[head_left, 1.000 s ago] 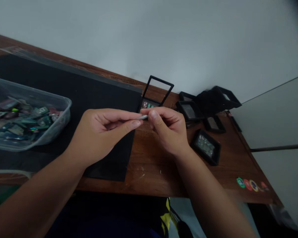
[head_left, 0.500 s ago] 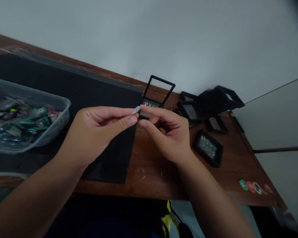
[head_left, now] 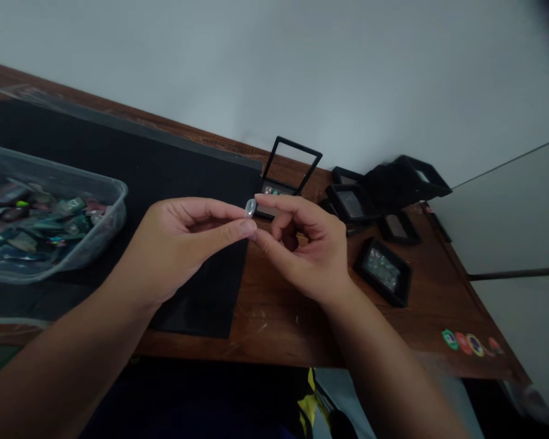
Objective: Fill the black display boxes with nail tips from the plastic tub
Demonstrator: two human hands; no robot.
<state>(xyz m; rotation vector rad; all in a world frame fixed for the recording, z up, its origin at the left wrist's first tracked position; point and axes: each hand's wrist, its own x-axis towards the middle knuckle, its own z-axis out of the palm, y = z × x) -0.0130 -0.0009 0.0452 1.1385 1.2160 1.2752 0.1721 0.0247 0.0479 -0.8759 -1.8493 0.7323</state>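
My left hand (head_left: 183, 244) pinches a small pale oval piece (head_left: 249, 208) between thumb and forefinger, held above the table. My right hand (head_left: 306, 247) meets it from the right, thumb and forefinger tips pinched at the same piece, the other fingers curled. Just behind the hands stands an open black display box (head_left: 287, 177) with its lid frame raised and small coloured pieces inside.
A clear plastic tub (head_left: 50, 213) of coloured pieces sits at the left on a black mat (head_left: 174, 177). Several black display boxes (head_left: 384, 268) lie at the right on the wooden table (head_left: 279, 317). Round stickers (head_left: 466, 342) mark the table's right end.
The pale piece has turned from lying flat between both hands to standing upright at my left fingertips. My right hand loosened and slid slightly lower.
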